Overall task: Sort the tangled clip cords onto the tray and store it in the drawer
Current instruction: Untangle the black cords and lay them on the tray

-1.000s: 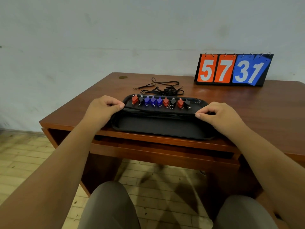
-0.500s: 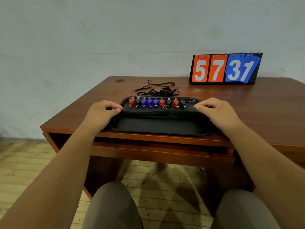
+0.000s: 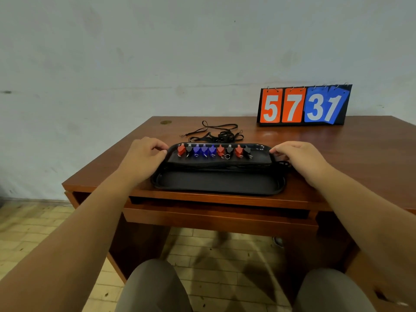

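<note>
Right, both my hands are on the tray (image 3: 216, 192). The left hand (image 3: 144, 158) has its fingers curled over the rim at the left end and the right hand (image 3: 301, 158) curls over the right end, each gripping it, though from this angle I can't tell whether the thumbs hook underneath. The tray sits at the front edge of the bench (image 3: 337, 149), directly above the drawer (image 3: 216, 219). The clips (image 3: 212, 150) are lined up along its far side, and their cords (image 3: 225, 166) are laid across the middle.

My worry is tilt. The tray is long, shallow and smooth black, with only a low rolled lip. The clips are small hard pieces in red, black and blue with tiny metal rings, so lifting one end higher than the other would send the row sliding into a heap.

The cords are thin, limp and dark, and a few strands spill over the right end beside my right hand. Those could catch on the drawer's edge and drag the clips out of line.

A loose tangle (image 3: 216, 135) of the same black cord lies on the bench just beyond the far rim. If any strand of it is caught on the tray, lifting would pull it along
</note>
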`<state>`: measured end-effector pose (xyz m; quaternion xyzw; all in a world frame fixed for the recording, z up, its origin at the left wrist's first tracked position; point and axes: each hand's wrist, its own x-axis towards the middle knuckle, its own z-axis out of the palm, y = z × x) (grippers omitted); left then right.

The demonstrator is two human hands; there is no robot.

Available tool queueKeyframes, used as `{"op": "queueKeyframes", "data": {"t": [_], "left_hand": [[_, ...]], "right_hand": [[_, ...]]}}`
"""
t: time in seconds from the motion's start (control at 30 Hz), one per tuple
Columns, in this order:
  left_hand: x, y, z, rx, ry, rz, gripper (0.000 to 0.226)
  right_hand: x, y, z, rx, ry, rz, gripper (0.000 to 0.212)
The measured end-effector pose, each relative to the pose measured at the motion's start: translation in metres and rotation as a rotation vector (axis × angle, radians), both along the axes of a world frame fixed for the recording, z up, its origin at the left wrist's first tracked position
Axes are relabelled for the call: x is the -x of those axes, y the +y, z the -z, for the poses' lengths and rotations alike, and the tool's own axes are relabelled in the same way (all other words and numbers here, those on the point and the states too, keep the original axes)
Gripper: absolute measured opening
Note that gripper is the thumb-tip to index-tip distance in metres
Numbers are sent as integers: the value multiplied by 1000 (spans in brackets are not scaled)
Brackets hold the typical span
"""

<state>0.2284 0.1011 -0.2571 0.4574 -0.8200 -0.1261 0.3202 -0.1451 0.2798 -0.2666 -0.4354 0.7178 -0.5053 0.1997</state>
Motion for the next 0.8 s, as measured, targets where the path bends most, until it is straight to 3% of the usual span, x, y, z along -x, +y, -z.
{"op": "queueKeyframes", "data": {"t": [0.17,0.57,0.8], "left_hand": [[27,-6,-24,-39,-21,26,19],[105,-51,-46,-84,-186,162,14],[135,-115,-52,-75,-221,67,23]], "right_hand": [[8,-16,-27,-70,114,-62,19],[28,-89,-45,-67,-53,-61,18],[55,-137,-25,-70,-127,-20,17]]}}
